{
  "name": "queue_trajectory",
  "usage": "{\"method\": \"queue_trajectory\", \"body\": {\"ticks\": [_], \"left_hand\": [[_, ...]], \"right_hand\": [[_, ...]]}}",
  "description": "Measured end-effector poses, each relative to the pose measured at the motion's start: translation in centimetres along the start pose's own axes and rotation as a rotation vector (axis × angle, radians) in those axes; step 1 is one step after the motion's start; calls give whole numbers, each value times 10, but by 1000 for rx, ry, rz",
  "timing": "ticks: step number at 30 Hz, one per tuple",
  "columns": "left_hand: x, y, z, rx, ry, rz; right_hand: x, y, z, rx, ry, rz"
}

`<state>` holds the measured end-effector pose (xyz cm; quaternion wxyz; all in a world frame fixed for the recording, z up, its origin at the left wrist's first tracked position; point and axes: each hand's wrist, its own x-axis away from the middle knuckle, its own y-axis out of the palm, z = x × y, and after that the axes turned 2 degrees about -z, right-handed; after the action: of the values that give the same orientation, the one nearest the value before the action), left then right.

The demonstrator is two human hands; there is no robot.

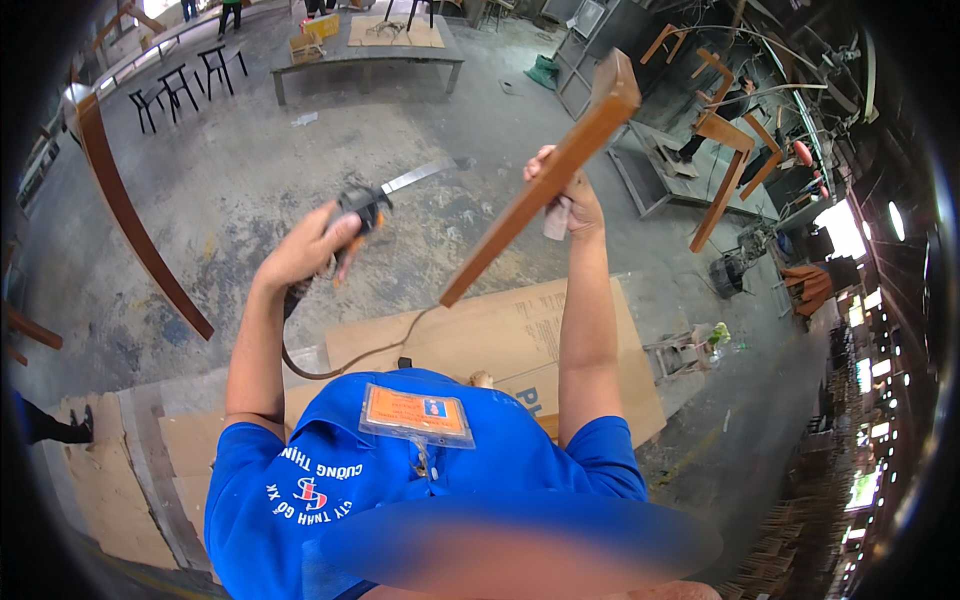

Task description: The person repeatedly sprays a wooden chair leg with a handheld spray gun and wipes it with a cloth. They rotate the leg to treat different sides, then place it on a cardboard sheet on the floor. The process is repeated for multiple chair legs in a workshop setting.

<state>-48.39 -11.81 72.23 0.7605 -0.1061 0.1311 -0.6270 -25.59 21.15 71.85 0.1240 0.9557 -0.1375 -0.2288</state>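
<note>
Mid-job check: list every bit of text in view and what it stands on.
Wording isn't copied out here; locations only.
Blue shirt: white lettering around a red-and-white emblem; legible.
Orange badge: print too small to read.
Cardboard: large dark letters, partly hidden; smaller print, too small to read.
Power tool: no lettering I can make out.

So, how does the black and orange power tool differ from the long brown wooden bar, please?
The black and orange power tool has a narrow silvery strip; the long brown wooden bar is thick and plain. The tool is in the left hand, the bar in the right hand. The bar also looks longer than the tool. Both slant up toward the picture's right.
</note>
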Motion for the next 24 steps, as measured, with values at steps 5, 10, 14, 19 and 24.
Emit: {"method": "queue_trajectory", "body": {"ticks": [5, 10, 14, 19, 24], "left_hand": [[9, 20, -4, -49, 15, -125], [-8, 45, 15, -32, 11, 149], [-30, 65, 43, -59, 213, -159], [-32, 55, 42, 187, 205, 323], [-4, 71, 12, 155, 82, 355]], "right_hand": [[42, 29, -38, 151, -182, 39], [73, 44, -76, 574, 7, 404], [87, 48, -81, 453, 42, 347], [96, 43, -74, 311, 53, 294], [92, 35, -65, 258, 48, 290]]}}
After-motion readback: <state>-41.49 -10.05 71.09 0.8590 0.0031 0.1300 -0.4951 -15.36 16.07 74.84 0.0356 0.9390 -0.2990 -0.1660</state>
